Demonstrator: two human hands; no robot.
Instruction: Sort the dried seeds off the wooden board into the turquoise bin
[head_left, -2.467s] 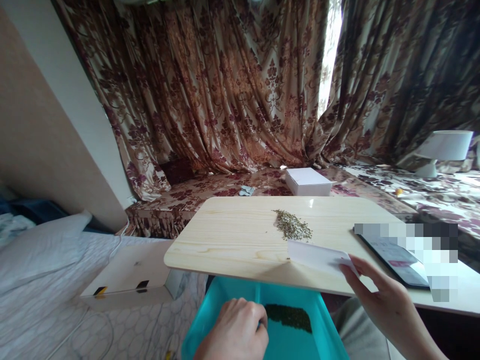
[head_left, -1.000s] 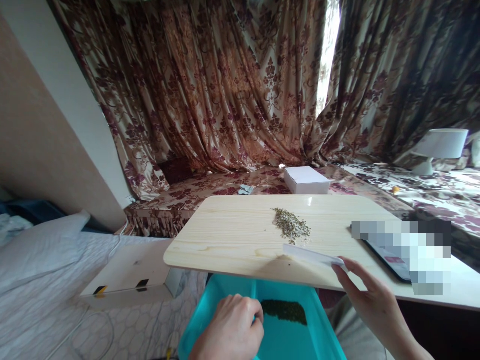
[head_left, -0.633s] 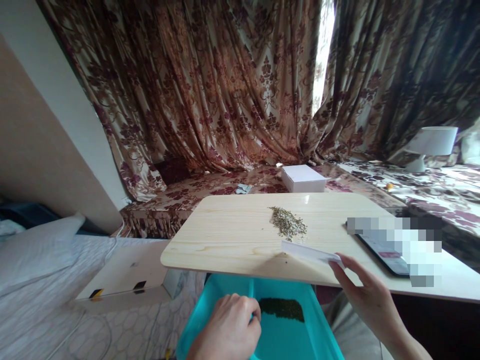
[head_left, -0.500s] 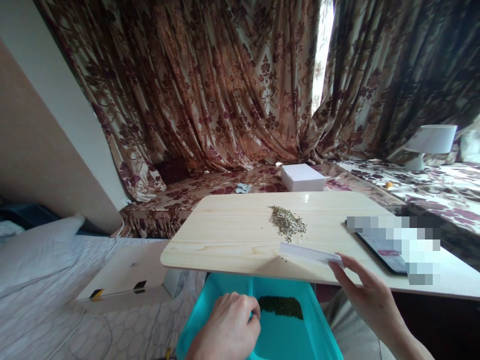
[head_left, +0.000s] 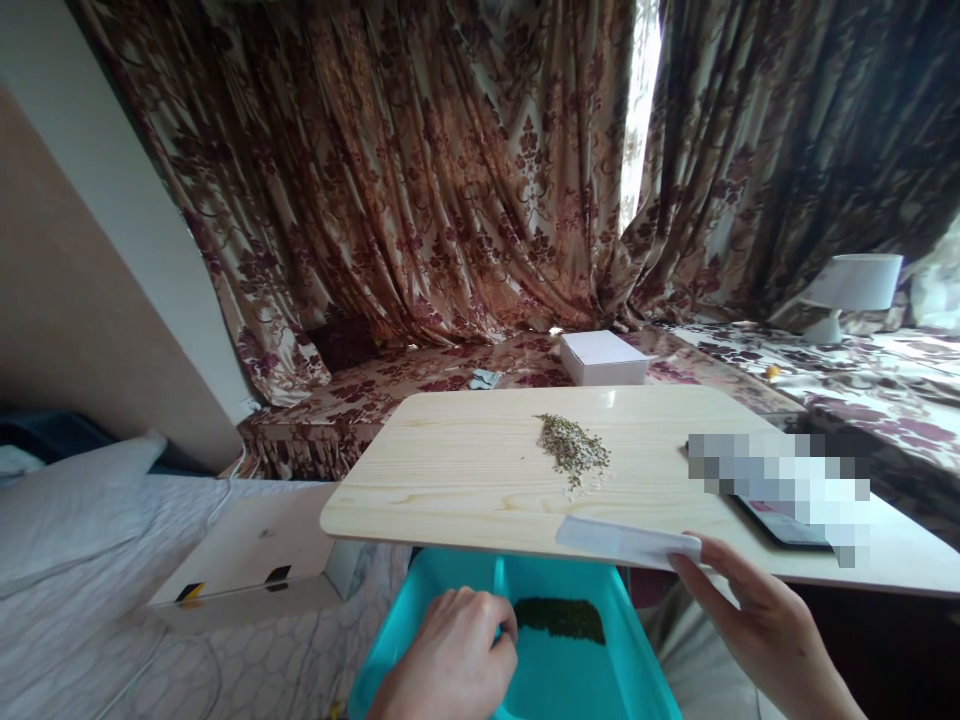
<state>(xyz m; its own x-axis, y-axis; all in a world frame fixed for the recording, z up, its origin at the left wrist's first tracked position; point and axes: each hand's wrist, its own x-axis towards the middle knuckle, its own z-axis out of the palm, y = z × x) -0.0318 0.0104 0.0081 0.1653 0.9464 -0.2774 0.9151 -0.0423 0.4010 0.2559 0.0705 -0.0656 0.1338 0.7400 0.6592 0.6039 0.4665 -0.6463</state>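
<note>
My right hand (head_left: 750, 590) pinches one end of a flat white strip (head_left: 619, 540) between thumb and fingers. The strip lies along the front edge of the pale wooden tabletop (head_left: 450, 460), above the teal bin (head_left: 630, 640). Beyond it, a loose pile of small green and whitish seeds or grains (head_left: 574, 448) rests on the board. My left hand (head_left: 457, 650) is closed at the bin's divider and appears to grip it; its fingertips are hidden. Dark green grains (head_left: 562, 618) lie in the bin's right compartment.
A tablet-like device (head_left: 780, 525), partly blurred out, lies on the tabletop's right side. Behind the board stands a white box (head_left: 604, 358). A larger white box (head_left: 255, 545) sits on the bed at left. A lamp (head_left: 855, 285) stands at far right.
My right hand has drawn the white strip towards me, to the board's front edge above the bin. The few grains beside the strip no longer show. My left hand stays nearly still.
</note>
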